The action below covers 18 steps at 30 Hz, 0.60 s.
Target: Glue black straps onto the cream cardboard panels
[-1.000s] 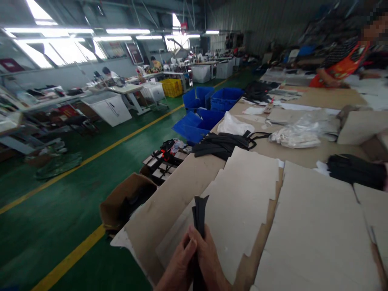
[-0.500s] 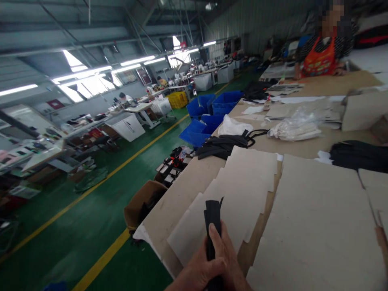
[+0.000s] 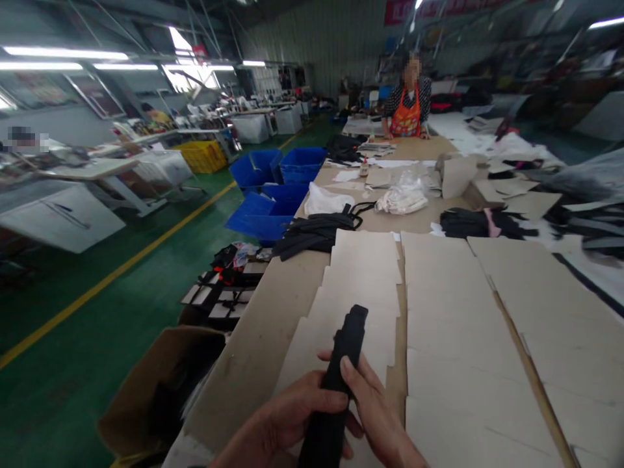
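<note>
Bundle of black strips [image 3: 355, 331] is gripped in both hands, in front of the body, over the near part of the left row of pale sheets [image 3: 363, 260]. Matte black, flat, long and narrow. Several layers appear to be stacked; the far end is uneven, with strip ends stepped rather than flush. Bundle is tilted, far end leaning right; near end is cut off by the bottom of the view. Fine texture is too dark to read.

Left hand [image 3: 292, 406]: bundle is wrapped from the left, thumb laid flat across the upper face, fingertips showing past the right edge lower down. Right hand [image 3: 377, 409]: thumb is pressed onto the upper face near the right edge, further up than the left thumb; fingers are curled round the side and partly hidden, so their full closure cannot be told. One fingertip shows at the bundle's left edge; owner cannot be told.

Sheets are overlapped in rows along the table [image 3: 266, 325]. Beyond the left row, a loose heap of black strips [image 3: 312, 234] is lying, with a white bag [image 3: 329, 200] just behind. Blue bins [image 3: 273, 208] are lined up on the floor, left of the table.
</note>
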Each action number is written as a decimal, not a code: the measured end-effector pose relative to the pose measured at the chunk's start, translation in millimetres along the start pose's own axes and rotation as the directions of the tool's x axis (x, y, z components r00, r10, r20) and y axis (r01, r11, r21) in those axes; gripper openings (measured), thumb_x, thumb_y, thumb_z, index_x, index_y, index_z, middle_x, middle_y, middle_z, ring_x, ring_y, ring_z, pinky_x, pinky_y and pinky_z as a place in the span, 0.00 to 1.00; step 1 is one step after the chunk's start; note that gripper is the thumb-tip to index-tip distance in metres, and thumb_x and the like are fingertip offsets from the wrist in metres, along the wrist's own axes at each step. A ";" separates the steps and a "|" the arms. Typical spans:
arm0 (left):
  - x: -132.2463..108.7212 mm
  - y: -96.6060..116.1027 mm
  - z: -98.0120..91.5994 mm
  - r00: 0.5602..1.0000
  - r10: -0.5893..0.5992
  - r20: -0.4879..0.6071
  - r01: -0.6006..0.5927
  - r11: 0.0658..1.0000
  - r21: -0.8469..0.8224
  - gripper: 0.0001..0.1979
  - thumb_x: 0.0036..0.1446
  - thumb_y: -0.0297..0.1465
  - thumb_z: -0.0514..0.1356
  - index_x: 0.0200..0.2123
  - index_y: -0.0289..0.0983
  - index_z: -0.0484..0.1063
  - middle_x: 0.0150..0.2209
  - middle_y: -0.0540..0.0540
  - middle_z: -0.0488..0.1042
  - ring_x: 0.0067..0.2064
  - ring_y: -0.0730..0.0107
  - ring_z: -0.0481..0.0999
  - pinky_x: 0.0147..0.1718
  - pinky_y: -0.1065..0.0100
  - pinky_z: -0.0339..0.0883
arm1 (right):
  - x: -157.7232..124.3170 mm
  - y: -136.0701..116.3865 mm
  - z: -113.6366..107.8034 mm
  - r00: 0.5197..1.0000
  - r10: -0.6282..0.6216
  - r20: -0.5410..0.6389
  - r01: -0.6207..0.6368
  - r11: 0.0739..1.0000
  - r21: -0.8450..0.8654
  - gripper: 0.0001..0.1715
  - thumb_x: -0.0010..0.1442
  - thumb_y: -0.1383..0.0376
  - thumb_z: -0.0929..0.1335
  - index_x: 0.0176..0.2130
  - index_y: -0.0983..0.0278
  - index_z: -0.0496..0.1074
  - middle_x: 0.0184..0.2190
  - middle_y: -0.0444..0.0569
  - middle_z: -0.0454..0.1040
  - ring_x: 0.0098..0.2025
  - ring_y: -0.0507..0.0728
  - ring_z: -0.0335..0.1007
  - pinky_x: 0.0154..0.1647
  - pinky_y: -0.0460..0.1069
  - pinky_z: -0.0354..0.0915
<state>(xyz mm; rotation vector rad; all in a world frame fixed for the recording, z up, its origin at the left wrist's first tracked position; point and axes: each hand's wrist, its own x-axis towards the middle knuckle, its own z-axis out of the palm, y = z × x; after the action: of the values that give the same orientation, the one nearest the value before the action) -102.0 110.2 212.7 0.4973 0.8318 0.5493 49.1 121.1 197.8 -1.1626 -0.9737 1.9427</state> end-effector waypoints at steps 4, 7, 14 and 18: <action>-36.5 0.0 -39.2 0.997 -0.044 0.069 0.041 0.998 0.039 0.23 0.48 0.46 0.66 0.37 0.30 0.76 0.29 0.36 0.80 0.26 0.61 0.80 0.27 0.66 0.74 | 6.7 14.3 49.4 0.990 0.070 0.124 -0.086 0.988 0.125 0.41 0.61 0.38 0.62 0.57 0.64 0.69 0.26 0.48 0.74 0.15 0.49 0.59 0.12 0.45 0.56; -50.5 2.0 -52.9 0.999 0.033 0.020 -0.034 0.998 0.044 0.25 0.50 0.47 0.64 0.42 0.32 0.75 0.29 0.38 0.80 0.22 0.66 0.77 0.21 0.70 0.69 | 13.0 16.0 66.8 0.997 0.013 0.080 -0.032 0.970 0.240 0.40 0.62 0.39 0.60 0.55 0.66 0.71 0.31 0.51 0.76 0.22 0.52 0.64 0.16 0.45 0.58; -56.5 3.9 -56.7 0.978 0.073 -0.194 -0.058 0.995 0.084 0.22 0.45 0.42 0.69 0.37 0.31 0.74 0.32 0.40 0.81 0.26 0.69 0.77 0.24 0.72 0.63 | 18.5 10.5 50.2 0.906 -0.178 -0.384 0.225 0.971 0.081 0.32 0.59 0.48 0.69 0.57 0.60 0.69 0.44 0.50 0.75 0.38 0.54 0.69 0.34 0.47 0.67; -57.9 4.5 -49.4 0.949 0.075 -0.307 -0.018 0.983 0.184 0.23 0.42 0.42 0.69 0.38 0.32 0.73 0.32 0.40 0.81 0.26 0.68 0.77 0.22 0.72 0.60 | 23.0 12.9 45.8 0.880 -0.248 -0.405 0.197 0.967 -0.163 0.37 0.55 0.48 0.71 0.58 0.62 0.69 0.35 0.46 0.74 0.31 0.53 0.68 0.35 0.50 0.68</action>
<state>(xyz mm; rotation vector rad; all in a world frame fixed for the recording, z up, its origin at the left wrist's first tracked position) -174.3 86.7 218.6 0.6050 1.1833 0.6092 -3.4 121.8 192.2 -1.3969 -0.9434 1.3860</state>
